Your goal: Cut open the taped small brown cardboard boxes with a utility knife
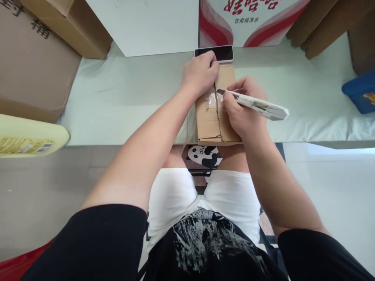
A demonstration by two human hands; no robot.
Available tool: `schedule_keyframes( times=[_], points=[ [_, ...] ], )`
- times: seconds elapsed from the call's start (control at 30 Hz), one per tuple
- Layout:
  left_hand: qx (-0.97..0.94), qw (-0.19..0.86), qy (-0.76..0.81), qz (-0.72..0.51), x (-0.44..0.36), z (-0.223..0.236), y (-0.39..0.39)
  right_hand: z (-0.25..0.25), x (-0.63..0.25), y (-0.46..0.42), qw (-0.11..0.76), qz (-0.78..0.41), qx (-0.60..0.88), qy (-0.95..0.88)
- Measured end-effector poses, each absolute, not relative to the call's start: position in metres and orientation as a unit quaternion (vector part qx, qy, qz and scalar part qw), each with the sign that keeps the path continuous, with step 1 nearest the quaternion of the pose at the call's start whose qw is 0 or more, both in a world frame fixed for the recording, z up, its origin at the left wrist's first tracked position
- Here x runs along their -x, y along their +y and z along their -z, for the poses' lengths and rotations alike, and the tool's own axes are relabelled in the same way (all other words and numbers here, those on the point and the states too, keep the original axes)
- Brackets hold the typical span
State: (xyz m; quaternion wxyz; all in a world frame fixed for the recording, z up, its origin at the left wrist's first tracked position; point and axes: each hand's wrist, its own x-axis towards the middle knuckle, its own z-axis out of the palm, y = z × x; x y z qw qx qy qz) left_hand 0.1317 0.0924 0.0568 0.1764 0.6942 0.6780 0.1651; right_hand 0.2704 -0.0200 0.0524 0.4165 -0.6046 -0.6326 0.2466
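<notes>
Holding a white cutter [262,106] clamped in its fingers, the right hand [247,107] has the blade [220,91] at the middle seam [218,119] of a cardboard box [207,121], near clear tape [210,101]. The box lies at the near edge of the cloth-covered desk [137,89]. The left hand [201,70] rests, fingers curled, on the box's far end; whether it grips anything, I cannot tell.

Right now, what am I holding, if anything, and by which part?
Your right hand grips a white utility knife near its blade end; your left hand, on the cardboard box, shows no clear hold.
</notes>
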Motion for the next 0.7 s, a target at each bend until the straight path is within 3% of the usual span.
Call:
schedule_keyframes(
  times=[0.43, 0.6, 0.7],
  points=[
    [-0.691, 0.186, 0.681, -0.153, -0.134, -0.060, 0.088, -0.062, -0.261, -0.022, 0.322, -0.197, 0.628, -0.680],
    [-0.699, 0.180, 0.674, -0.159, -0.132, -0.059, 0.085, -0.061, -0.263, -0.026, 0.352, -0.199, 0.605, -0.686],
    [-0.708, 0.171, 0.651, -0.214, -0.131, -0.058, 0.077, -0.056, -0.265, -0.033, 0.422, -0.210, 0.566, -0.676]
  ],
)
